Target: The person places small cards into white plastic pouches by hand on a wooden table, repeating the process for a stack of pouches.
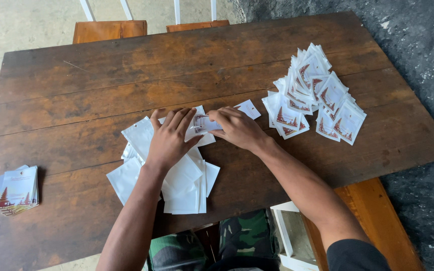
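1. One small printed card (pixel 206 122) is gripped at the middle of the wooden table (pixel 76 75), between the two hands; it is pinched at its right edge by the fingertips of the right hand (pixel 238 128), apparently so that it can be steadied against a white pouch.
2. That white pouch (pixel 197 131) is pressed flat under the left hand (pixel 171 138), whose fingers are spread and extended across it; the flat hold appears to keep the pouch from sliding. Whether the pouch is gripped from beneath by the thumb cannot be told.
3. The left hand is laid palm down, with the wrist straight and the forearm running back toward the body. The right hand is curled, knuckles up, with the forearm angled in from the right.
4. A loose fan of blank white pouches (pixel 177 180) is spread just beneath the left forearm, within easy reach.
5. One separate pouch (pixel 249 108) lies just beyond the right hand.
6. A heap of printed pouches (pixel 315 95) is kept apart at the right of the table.
7. A neat stack of printed cards (pixel 18 189) rests near the left edge, well apart from the hands.
8. A wooden bench (pixel 372 216) stands below the table at the right.
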